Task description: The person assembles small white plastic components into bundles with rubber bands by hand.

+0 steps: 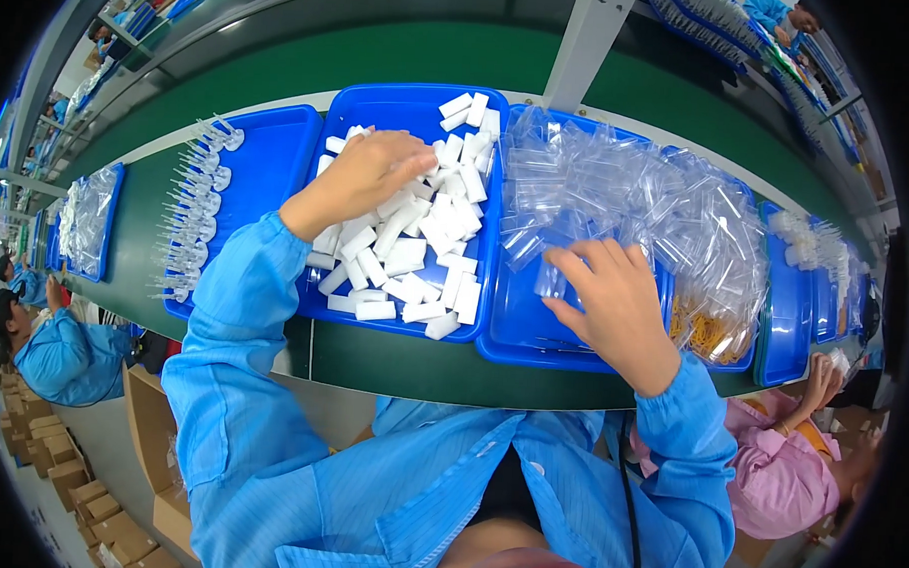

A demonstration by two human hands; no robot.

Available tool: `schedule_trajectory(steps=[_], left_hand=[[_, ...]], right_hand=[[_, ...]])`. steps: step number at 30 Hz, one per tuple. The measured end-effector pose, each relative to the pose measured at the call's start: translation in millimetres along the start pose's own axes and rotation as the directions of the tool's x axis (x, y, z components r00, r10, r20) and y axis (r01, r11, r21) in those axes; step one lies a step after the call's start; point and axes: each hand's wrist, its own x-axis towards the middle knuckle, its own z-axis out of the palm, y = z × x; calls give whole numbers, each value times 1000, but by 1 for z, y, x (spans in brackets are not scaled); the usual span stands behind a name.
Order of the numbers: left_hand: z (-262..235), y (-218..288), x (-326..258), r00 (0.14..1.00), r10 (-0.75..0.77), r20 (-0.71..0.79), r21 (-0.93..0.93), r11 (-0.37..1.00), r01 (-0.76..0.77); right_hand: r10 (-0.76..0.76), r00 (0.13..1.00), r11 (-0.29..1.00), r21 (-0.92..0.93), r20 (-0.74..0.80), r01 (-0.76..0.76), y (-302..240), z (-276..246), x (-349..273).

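Note:
My left hand (373,176) reaches over a blue tray (411,94) heaped with small white rectangular blocks (406,252). Its fingers are stretched out, the tips close above the upper blocks; I see nothing held in it. Over the neighbouring blue tray (513,331), my right hand (614,305) has thumb and forefinger on either side of a small clear plastic sleeve (550,280), seemingly gripping it. More clear plastic sleeves (579,168) are piled in the far part of that tray, just beyond the fingers.
At left, a blue tray (268,167) has a row of clear, thin-stemmed parts (192,215). Clear bags (717,233) and yellow bands (708,328) fill a tray at right. A white post (588,48) rises behind. Co-workers sit at left (67,346) and right (784,466); cartons (78,471) stand lower left.

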Motion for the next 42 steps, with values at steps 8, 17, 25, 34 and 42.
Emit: schedule_trajectory(steps=[8,17,25,34,42], left_hand=[[21,12,69,959,131,-253,78,990,-115],[-6,13,24,988,67,137,-16,998,-65],[-85,21,-115,953,-128,-274,-158,984,87],[-47,-48,-219,743,-429,-513,379,664,645],[-40,-107,-199,767,-273,-580,624,456,635]], right_hand=[[79,997,997,-22,20,-78,-4,8,-31],[133,990,980,155,-51,-123,0,0,-51],[129,988,978,176,-86,-113,3,-5,-71],[-45,999,958,283,-11,46,-14,-9,-38],[-364,931,886,296,-33,357,-70,26,17]])
